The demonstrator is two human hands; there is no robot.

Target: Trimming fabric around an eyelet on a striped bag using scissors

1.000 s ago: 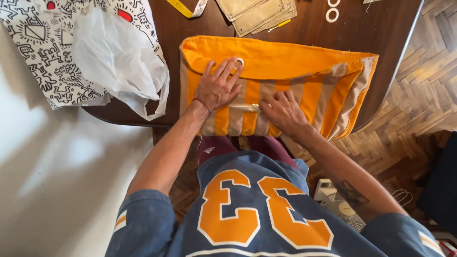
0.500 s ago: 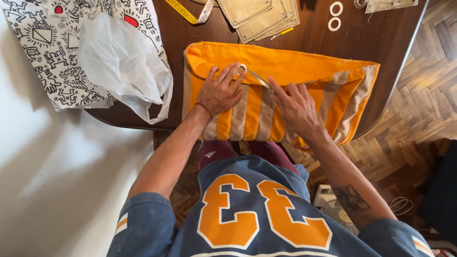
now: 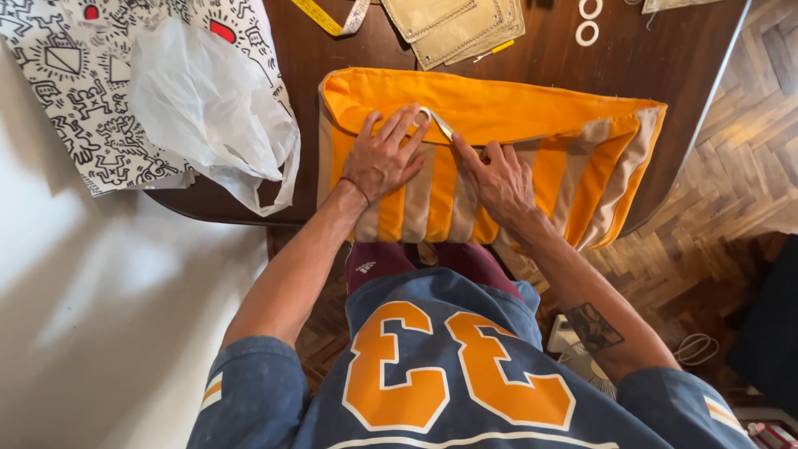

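An orange and beige striped fabric (image 3: pixel 582 158) lies folded on a dark wooden table (image 3: pixel 690 58), its near edge hanging over the table's front. My left hand (image 3: pixel 384 156) rests flat on its left part, fingers spread and holding nothing. My right hand (image 3: pixel 499 179) lies flat beside it, fingertips at the edge of the plain orange fold. A thin pale strip with a small loop (image 3: pixel 436 123) runs between the two hands' fingertips; I cannot tell what it is.
A white plastic bag (image 3: pixel 208 108) lies on a black-and-white patterned cloth (image 3: pixel 66 91) at the table's left. Further back are a yellow measuring tape (image 3: pixel 328 17), beige fabric pieces (image 3: pixel 457 25) and two white rings (image 3: pixel 588 21). Parquet floor (image 3: pixel 731 191) lies to the right.
My right hand has slid up from the fabric's near edge to the orange fold, close to my left hand. My left hand has stayed flat in place.
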